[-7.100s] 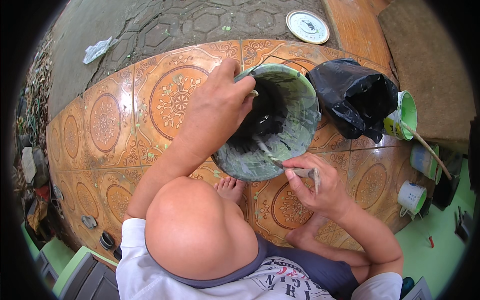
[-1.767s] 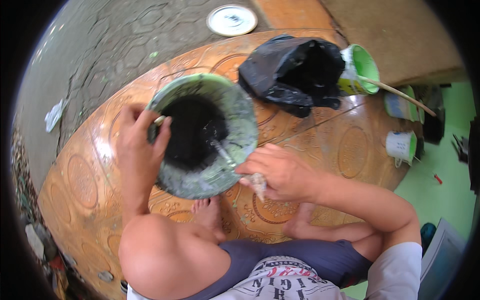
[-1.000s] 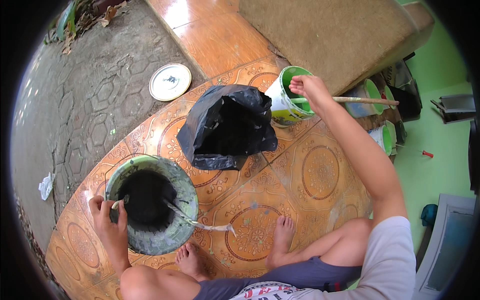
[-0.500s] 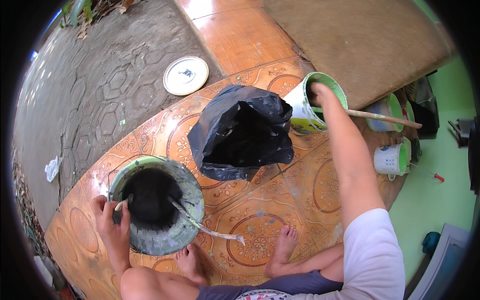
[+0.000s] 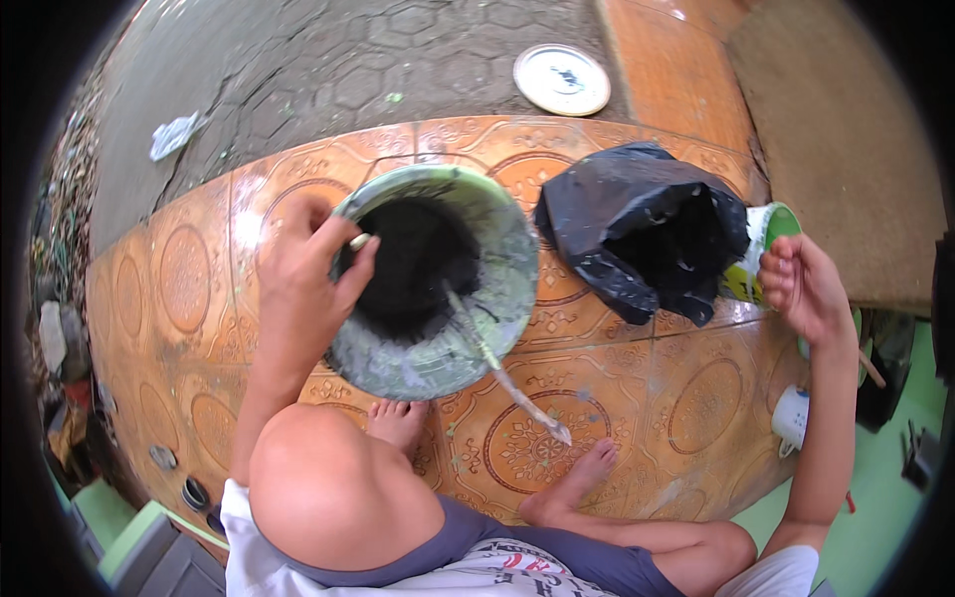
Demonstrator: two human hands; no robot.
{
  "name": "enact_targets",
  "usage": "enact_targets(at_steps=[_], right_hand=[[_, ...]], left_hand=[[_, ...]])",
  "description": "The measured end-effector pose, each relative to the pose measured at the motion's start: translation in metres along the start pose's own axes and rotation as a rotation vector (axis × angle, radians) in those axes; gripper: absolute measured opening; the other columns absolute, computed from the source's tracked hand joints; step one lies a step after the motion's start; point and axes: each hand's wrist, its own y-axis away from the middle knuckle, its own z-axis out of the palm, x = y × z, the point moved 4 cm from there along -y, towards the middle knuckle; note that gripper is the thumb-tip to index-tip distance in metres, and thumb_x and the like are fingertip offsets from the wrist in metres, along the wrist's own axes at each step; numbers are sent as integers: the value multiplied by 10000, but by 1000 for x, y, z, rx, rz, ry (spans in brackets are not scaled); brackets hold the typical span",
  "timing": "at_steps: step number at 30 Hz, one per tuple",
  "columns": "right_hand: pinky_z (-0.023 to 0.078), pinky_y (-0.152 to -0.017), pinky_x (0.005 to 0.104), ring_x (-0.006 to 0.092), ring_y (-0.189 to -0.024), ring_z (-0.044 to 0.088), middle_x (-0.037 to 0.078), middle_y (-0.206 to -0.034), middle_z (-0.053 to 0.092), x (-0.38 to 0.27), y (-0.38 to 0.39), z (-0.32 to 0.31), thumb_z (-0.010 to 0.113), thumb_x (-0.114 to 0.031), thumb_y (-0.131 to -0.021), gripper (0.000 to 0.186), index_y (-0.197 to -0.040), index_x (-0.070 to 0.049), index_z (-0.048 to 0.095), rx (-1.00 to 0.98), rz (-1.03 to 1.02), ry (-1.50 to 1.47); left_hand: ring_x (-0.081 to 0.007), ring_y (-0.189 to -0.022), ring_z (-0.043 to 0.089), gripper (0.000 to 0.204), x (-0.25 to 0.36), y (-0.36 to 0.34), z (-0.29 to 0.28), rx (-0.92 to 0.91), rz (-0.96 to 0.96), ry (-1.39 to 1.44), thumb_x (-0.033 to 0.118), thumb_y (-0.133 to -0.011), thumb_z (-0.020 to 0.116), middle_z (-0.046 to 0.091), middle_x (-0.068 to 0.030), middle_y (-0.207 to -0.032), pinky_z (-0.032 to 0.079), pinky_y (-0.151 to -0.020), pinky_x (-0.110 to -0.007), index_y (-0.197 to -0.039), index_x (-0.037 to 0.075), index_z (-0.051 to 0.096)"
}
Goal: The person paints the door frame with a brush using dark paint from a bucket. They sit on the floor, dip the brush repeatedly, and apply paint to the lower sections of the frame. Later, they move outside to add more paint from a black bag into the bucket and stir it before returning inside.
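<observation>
A round bucket (image 5: 509, 254) with a green, paint-smeared inner wall stands in front of me, dark material at its bottom. My left hand (image 5: 313, 254) is closed at its left rim, pinching a small pale rod-like end whose other part is hidden. Across the bucket's near right rim leans a paint-stained stick (image 5: 507, 383). To the right sits a black plastic bag (image 5: 587, 209), its mouth gaping. My right hand (image 5: 808, 289), fingers curled in, is in front of a white and yellow pail (image 5: 782, 221) with a green inside; whatever those fingers hold is hidden.
A white round lid (image 5: 562, 82) lies on the grey paving beyond the orange tiles (image 5: 696, 408). A crumpled clear plastic piece (image 5: 177, 136) is at far left. Small white pail (image 5: 790, 418) stands by the green wall at right. My bare feet rest near the bucket.
My right hand has come out of the white and yellow pail, fingers curled. The view has swung right-to-left, so things appear shifted rightward. My left hand still pinches at the bucket's rim.
</observation>
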Motion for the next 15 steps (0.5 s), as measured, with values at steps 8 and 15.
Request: enact_targets(at_steps=[8, 15], right_hand=[[559, -889, 358, 232, -936, 694, 152, -1025, 693, 110, 34, 242, 502, -180, -1035, 287, -1115, 56, 644, -458, -133, 227], [447, -1030, 343, 257, -1198, 584, 177, -1264, 617, 173, 41, 281, 506, -169, -1027, 339, -1274, 48, 585, -370, -534, 787]], left_hand=[[-288, -743, 626, 181, -33, 35, -32, 16, -13, 37, 145, -807, 762, 552, -110, -960, 501, -624, -412, -848, 46, 615], [-293, -782, 623, 180, -58, 52, -42, 0, -48, 80, 126, -803, 768, 558, -110, -964, 498, -657, -402, -842, 37, 617]])
